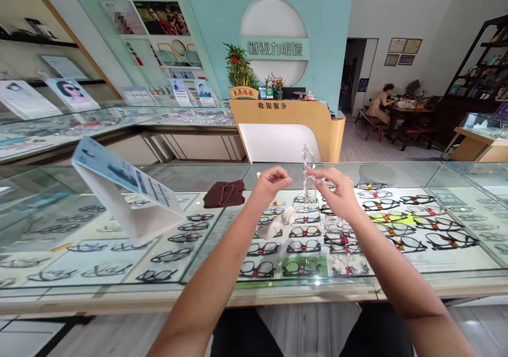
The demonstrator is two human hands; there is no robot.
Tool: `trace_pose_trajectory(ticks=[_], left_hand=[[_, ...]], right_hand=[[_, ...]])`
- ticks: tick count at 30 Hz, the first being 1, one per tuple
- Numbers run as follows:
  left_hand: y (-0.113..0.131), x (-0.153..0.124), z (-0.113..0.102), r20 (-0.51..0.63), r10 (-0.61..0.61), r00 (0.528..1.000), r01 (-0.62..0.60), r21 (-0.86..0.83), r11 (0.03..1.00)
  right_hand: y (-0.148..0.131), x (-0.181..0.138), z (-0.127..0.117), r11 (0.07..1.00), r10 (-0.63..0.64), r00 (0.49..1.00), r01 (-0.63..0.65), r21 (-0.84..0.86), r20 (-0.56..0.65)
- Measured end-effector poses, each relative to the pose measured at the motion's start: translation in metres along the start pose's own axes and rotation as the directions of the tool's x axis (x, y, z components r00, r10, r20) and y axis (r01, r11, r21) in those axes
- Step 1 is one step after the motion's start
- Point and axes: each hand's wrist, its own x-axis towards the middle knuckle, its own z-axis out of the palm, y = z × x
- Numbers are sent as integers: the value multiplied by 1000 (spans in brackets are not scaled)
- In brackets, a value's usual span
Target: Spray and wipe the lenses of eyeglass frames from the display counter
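My right hand (333, 188) pinches the edge of a clear, see-through eyeglass display stand (305, 180) that stands upright on the glass counter. Its thumb and fingertips meet at the stand's middle; whether clear glasses sit at the top, I cannot tell. To the left, my left hand (273, 180) hovers over the counter with curled fingers and thumb drawn together, nothing visible in them, apart from the stand. Below and between the hands lies a crumpled white cloth (278, 223). A brown drawstring pouch (224, 194) rests on the glass left of my left hand.
Under the glass counter top (198, 259) lie rows of eyeglasses (304, 246). A folded blue-and-white sign (127, 188) stands on the left. Beyond are a wooden cashier desk (286, 116) and another glass counter (178, 116). Far right, a person (381, 106) sits at a table.
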Motion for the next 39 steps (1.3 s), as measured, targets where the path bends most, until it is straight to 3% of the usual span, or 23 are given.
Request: trace_pose_trajectory(ticks=[4, 9, 17, 23, 28, 39], left_hand=[[-21, -11, 2, 105, -102, 989, 116, -134, 984], [-23, -20, 5, 220, -107, 970, 172, -302, 938], [-28, -20, 4, 264, -136, 955, 223, -333, 916], [-31, -20, 2, 297, -109, 948, 209, -327, 922], [-28, -19, 4, 295, -108, 949, 194, -280, 940], [-24, -23, 13, 154, -193, 969, 209, -95, 973]], right_hand=[[4, -13, 6, 1000, -24, 999, 24, 3, 35], [10, -16, 14, 997, 39, 998, -35, 67, -51], [15, -13, 19, 922, 252, 967, -226, 314, -45], [19, -10, 21, 895, 308, 951, -278, 350, -33], [18, -11, 23, 881, 318, 948, -292, 373, -7], [22, -13, 27, 817, 367, 922, -384, 430, 124]])
